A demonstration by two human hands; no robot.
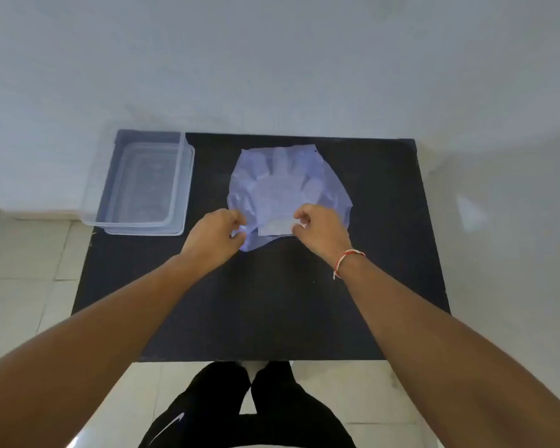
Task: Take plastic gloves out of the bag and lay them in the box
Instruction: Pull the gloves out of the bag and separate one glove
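Note:
A thin bluish plastic bag (pixel 324 176) lies on the black table (pixel 272 302), with clear plastic gloves (pixel 278 189) showing through it, fingers pointing away from me. The cuff end of the gloves sticks out of the bag's near opening. My left hand (pixel 215 236) pinches the bag's near left edge. My right hand (pixel 322 231) pinches at the right corner of the glove cuff by the bag's mouth; whether it holds the bag, the glove or both I cannot tell. A clear, empty plastic box (pixel 136 179) stands at the table's far left corner.
The box sits on what looks like its clear lid (pixel 188 189). A white wall rises behind the table. Pale floor tiles surround it, and my dark trouser legs (pixel 246 409) are below the near edge.

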